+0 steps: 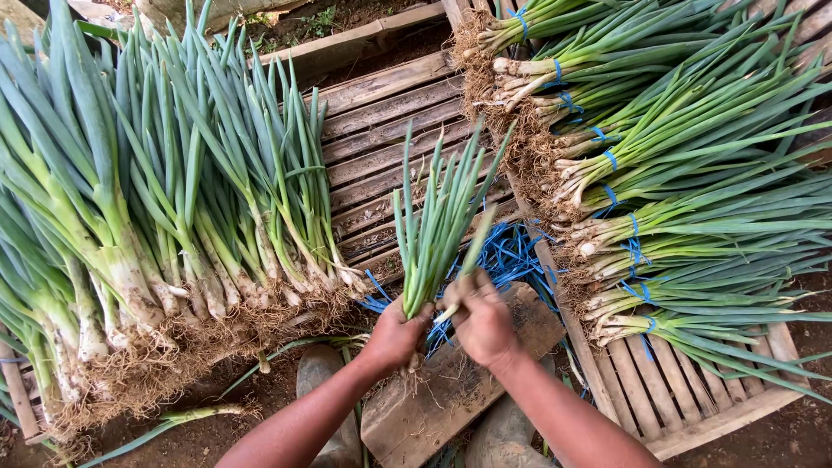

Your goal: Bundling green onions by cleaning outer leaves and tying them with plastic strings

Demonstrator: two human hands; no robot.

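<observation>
The left hand is clamped round the base of a small bunch of green onions, leaves up and fanning over the slatted wooden table. The right hand closes on one more stalk, pressing it against the bunch. Blue ties lie just behind within reach, loose onions left, tied bundles right.

Around the wooden board — loose onions left, tied bundles right, blue ties just behind, slatted rack farther behind.

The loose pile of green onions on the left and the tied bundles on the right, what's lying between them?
In the head view, bare wooden slats, a heap of blue ties, and both hands: the left hand grips a small bunch, the right hand adds a stalk.
</observation>
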